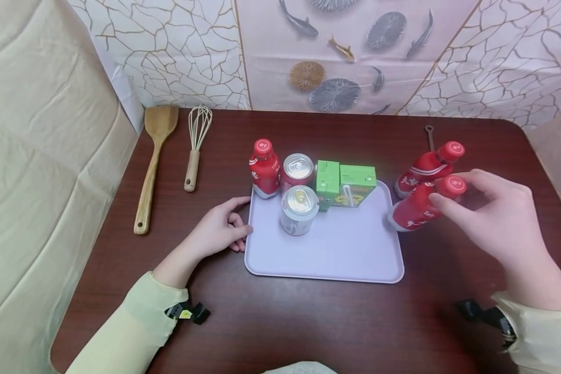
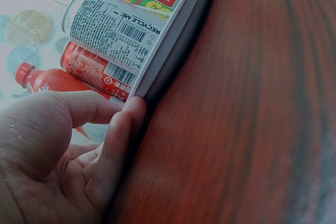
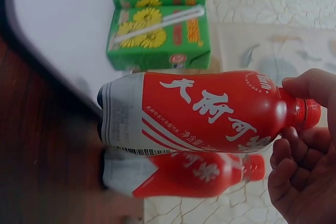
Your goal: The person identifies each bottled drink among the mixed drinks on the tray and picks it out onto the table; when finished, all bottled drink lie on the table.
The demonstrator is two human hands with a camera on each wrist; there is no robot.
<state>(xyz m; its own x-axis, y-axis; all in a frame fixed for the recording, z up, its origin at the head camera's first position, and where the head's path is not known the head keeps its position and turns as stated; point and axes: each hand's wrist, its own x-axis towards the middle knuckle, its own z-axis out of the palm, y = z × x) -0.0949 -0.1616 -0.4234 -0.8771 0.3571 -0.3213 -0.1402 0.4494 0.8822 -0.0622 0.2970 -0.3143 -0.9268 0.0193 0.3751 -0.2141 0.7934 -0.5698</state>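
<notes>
Left hand (image 1: 221, 227) at left rim of lavender tray (image 1: 327, 254); right hand (image 1: 507, 221) beyond right rim with tilted red bottle (image 1: 417, 209), its base just beside that rim. Right thumb and fingers pinch bottle near cap; left thumb and bent fingers pinch tray's rim. White can (image 1: 296, 221) partly hides red can (image 1: 298, 167); held bottle overlaps second bottle (image 1: 427, 165) behind. Whether held base touches tray, hard to tell.
</notes>
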